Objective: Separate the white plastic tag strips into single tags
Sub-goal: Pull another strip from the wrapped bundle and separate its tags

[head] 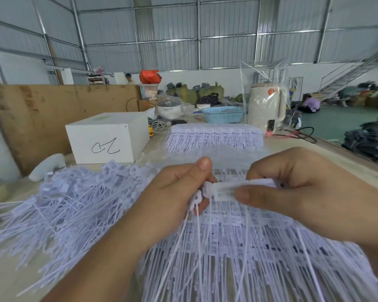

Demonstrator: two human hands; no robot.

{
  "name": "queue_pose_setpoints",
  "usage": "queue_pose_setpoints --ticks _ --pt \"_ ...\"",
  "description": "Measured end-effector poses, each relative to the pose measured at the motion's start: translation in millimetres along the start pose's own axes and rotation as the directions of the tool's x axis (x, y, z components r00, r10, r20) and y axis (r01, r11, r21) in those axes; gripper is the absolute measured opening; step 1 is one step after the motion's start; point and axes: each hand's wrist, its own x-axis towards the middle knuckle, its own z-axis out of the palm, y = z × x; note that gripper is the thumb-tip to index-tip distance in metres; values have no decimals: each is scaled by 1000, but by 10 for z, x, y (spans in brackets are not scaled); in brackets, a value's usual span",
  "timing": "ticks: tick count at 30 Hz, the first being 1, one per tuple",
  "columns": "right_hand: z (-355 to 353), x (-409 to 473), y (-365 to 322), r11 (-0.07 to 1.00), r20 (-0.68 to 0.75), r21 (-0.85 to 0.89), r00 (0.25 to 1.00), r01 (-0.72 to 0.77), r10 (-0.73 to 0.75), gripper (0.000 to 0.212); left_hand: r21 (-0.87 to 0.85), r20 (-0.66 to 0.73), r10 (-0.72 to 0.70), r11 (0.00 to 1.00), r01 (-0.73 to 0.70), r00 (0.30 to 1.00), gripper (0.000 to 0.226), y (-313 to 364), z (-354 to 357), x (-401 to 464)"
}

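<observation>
Left hand [175, 192] and right hand [292, 192] pinch a flat, stringy white tag strip [225, 190].

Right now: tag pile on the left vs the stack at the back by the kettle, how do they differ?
Left pile: tags lie loose and jumbled, tails pointing many ways. Back stack: tags joined in neat rows, tails hanging parallel.
Left pile spreads wide and near the left hand; back stack is compact and sits far, beside the kettle.
Both are white plastic tags.
</observation>
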Motion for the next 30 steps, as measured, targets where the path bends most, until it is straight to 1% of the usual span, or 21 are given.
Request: queue_pose_setpoints --ticks 2,4,5,7,9,11,12,14,15,17,18,21,24,26,27,29,30 --pt "-24 18 26 992 7 124 1000 -5 4 51 55 -40 31 998 -28 999 55 -22 9 6" --pt "-55 25 57 970 -22 243 1000 -4 10 46 100 -79 59 994 -50 995 56 -47 -4 12" --pt "-61 27 71 961 -25 275 1000 0 7 43 94 -96 61 994 -52 994 56 -53 -10 13" --pt "-36 36 85 953 14 303 1000 -9 5 38 52 -131 38 998 -32 991 55 -56 -7 14" --pt "14 46 95 947 70 319 998 -31 9 35 37 -170 -27 999 34 985 56 -62 5 20" --pt "57 57 104 940 62 340 998 -34 14 36 -2 -163 -92 996 93 982 59 -79 7 29" --pt "76 62 110 938 48 345 999 -28 12 38 -33 -141 -103 995 99 985 60 -83 3 34" --pt "144 76 112 946 39 324 999 -11 -2 41 -68 -100 -78 995 72 992 63 -80 1 32" --pt "199 85 108 959 50 282 999 -7 -8 39 -74 -89 -60 996 54 994 62 -77 4 30" --pt "317 103 107 977 93 212 996 -21 1 29 -102 -85 -19 995 10 996 51 -62 14 36" --pt "366 114 118 976 111 215 994 -39 15 24 -110 -97 1 994 -12 995 44 -62 14 44" --pt "429 124 160 979 133 174 988 -106 83 22 -21 -166 43 999 -47 985 29 -106 -3 80" --pt "482 115 143 976 151 153 980 -154 131 15 58 -225 58 997 -46 973 29 -135 0 97" --pt "510 117 127 970 178 172 974 -170 139 36 134 -264 93 989 -59 960 29 -141 25 93" --pt "517 116 136 972 180 167 975 -165 134 43 167 -280 118 983 -73 953 27 -149 39 91" --pt "559 120 135 983 123 121 985 -137 122 45 195 -308 166 975 -109 937 27 -163 71 88" --pt "588 120 147 986 85 94 988 -138 130 50 192 -327 174 975 -115 929 27 -167 88 84"
